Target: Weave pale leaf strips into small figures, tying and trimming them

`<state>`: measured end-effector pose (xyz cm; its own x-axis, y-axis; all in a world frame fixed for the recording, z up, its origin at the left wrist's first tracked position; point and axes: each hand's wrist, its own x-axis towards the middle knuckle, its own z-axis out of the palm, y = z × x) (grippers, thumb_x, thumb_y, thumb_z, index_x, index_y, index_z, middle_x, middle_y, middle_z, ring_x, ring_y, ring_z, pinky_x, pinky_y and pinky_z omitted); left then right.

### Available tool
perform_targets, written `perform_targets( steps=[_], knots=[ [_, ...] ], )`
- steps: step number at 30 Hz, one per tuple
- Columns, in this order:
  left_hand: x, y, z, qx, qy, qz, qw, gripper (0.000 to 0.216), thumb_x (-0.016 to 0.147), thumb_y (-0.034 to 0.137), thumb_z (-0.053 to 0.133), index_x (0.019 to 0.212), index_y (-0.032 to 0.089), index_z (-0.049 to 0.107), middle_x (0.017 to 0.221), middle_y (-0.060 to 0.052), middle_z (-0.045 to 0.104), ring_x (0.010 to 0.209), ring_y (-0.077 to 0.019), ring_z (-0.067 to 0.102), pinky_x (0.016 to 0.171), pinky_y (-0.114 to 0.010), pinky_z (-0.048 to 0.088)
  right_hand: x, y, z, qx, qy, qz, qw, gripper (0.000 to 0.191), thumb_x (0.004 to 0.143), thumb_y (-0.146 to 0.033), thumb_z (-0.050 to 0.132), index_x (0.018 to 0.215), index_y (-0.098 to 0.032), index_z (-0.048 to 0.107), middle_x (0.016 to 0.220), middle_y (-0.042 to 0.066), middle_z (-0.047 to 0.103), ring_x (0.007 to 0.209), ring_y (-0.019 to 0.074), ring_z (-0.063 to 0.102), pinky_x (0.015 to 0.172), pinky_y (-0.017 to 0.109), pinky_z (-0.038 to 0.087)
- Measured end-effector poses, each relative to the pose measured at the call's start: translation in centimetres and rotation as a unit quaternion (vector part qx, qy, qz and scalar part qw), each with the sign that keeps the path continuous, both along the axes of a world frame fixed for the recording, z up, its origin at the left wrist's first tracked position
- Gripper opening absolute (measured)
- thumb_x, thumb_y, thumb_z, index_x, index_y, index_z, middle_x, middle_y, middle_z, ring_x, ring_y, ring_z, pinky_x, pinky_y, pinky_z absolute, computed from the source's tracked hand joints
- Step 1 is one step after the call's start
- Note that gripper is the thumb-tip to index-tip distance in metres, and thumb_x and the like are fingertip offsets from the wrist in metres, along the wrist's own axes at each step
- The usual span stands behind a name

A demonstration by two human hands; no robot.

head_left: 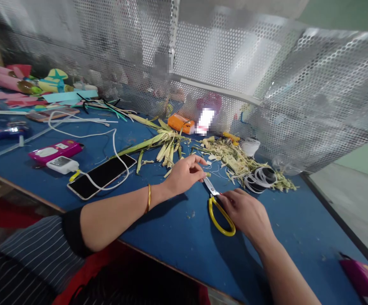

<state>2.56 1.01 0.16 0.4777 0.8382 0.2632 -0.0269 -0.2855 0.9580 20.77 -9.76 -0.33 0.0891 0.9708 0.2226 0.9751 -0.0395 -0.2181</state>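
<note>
Yellow-handled scissors [219, 210] lie on the blue table [177, 237]. My right hand [247, 214] rests on their handles with fingers curled over them. My left hand [185, 173] sits just left of the blade tips, fingers pinched on a small green leaf piece [207, 174] at the blades. A gold bangle circles my left wrist. Long green and pale leaf strips [158, 146] lie beyond my left hand.
A heap of leaf scraps [234, 159] and a tape roll [261, 178] lie behind the scissors. A phone [103, 174] with white cable, a pink device [56, 149] and paper crafts [28, 87] fill the left. A perforated metal screen [266, 84] walls the back.
</note>
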Motion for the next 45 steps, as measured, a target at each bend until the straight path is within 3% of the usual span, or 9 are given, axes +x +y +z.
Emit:
perform_targets(
  steps=[3,7,15,22,25,31,40,42,45],
  knots=[
    [-0.1,-0.5,0.2,0.051,0.042,-0.054,0.996,0.026,0.076,0.018,0.063,0.1,0.018,0.056,0.068,0.002,0.066,0.064,-0.0132,0.062,0.067,-0.027,0.048,-0.1,0.2,0.3,0.07,0.228,-0.008,0.971,0.034,0.086,-0.047,0.054,0.099,-0.021,0.071,0.093,0.008,0.072,0.077,0.0206,0.066,0.068,0.031,0.047],
    [-0.1,-1.1,0.3,0.088,0.083,-0.137,0.983,0.029,0.075,0.017,0.063,0.104,0.02,0.057,0.069,0.002,0.066,0.063,-0.0128,0.06,0.064,-0.025,0.044,-1.0,0.6,0.0,0.015,0.482,0.035,0.875,0.037,0.073,-0.046,0.07,0.097,-0.018,0.071,0.085,0.007,0.073,0.077,0.0211,0.066,0.068,0.031,0.05],
    [-0.2,-1.3,0.3,0.066,0.113,-0.18,0.975,0.032,0.074,0.015,0.065,0.105,0.02,0.059,0.066,0.002,0.067,0.06,-0.0127,0.06,0.062,-0.024,0.044,-1.6,0.5,-0.2,-0.064,0.553,0.037,0.83,0.026,0.066,-0.039,0.079,0.073,-0.016,0.071,0.06,0.002,0.067,0.058,0.0145,0.062,0.059,0.027,0.049],
    [0.7,-2.0,-0.2,-0.194,-0.025,-0.124,0.973,0.021,0.085,0.036,0.06,0.083,0.016,0.065,0.068,-0.003,0.069,0.063,-0.0133,0.065,0.067,-0.028,0.052,-2.3,0.4,0.3,0.013,0.639,-0.019,0.769,0.03,0.06,-0.039,0.083,0.074,-0.016,0.071,0.064,0.002,0.07,0.058,0.0129,0.063,0.059,0.024,0.05],
    [1.0,-2.7,-0.3,-0.241,-0.042,-0.109,0.963,0.022,0.08,0.035,0.067,0.073,0.015,0.069,0.07,-0.004,0.07,0.064,-0.0113,0.064,0.07,-0.027,0.052,-2.5,0.4,0.2,0.051,0.652,-0.028,0.756,0.028,0.059,-0.037,0.084,0.073,-0.016,0.071,0.063,0.002,0.07,0.058,0.0127,0.063,0.059,0.024,0.051],
    [1.5,-3.6,-0.5,-0.248,-0.074,-0.033,0.965,0.008,0.067,0.017,0.076,0.074,0.015,0.074,0.068,-0.002,0.07,0.064,-0.0106,0.06,0.069,-0.025,0.049,-2.6,0.4,-0.3,0.079,0.643,-0.032,0.761,0.025,0.063,-0.035,0.082,0.075,-0.017,0.07,0.064,0.001,0.069,0.06,0.0144,0.065,0.061,0.027,0.054],
    [1.8,-4.3,-0.8,-0.275,-0.081,0.009,0.958,0.003,0.067,0.016,0.074,0.069,0.016,0.071,0.066,0.001,0.066,0.063,-0.01,0.056,0.066,-0.025,0.046,-3.3,0.5,-1.0,0.081,0.595,-0.029,0.799,0.026,0.068,-0.042,0.077,0.073,-0.02,0.064,0.065,0.002,0.069,0.061,0.0177,0.064,0.064,0.032,0.054],
    [1.9,-4.2,-0.8,-0.284,-0.082,0.01,0.955,0.003,0.069,0.015,0.073,0.069,0.016,0.07,0.068,0.001,0.066,0.066,-0.0098,0.058,0.067,-0.024,0.047,-3.1,0.5,-0.9,0.077,0.557,-0.013,0.827,0.025,0.072,-0.042,0.073,0.074,-0.02,0.062,0.066,0.002,0.068,0.063,0.0175,0.063,0.062,0.03,0.05],
    [1.8,-3.7,-0.5,-0.277,-0.078,0.007,0.958,0.004,0.072,0.013,0.07,0.07,0.015,0.068,0.07,0.001,0.066,0.067,-0.0095,0.06,0.068,-0.023,0.048,-2.0,0.3,-0.5,0.046,0.382,0.022,0.923,0.019,0.078,-0.039,0.064,0.077,-0.02,0.06,0.067,0.001,0.063,0.061,0.0157,0.058,0.058,0.027,0.043]
  ],
)
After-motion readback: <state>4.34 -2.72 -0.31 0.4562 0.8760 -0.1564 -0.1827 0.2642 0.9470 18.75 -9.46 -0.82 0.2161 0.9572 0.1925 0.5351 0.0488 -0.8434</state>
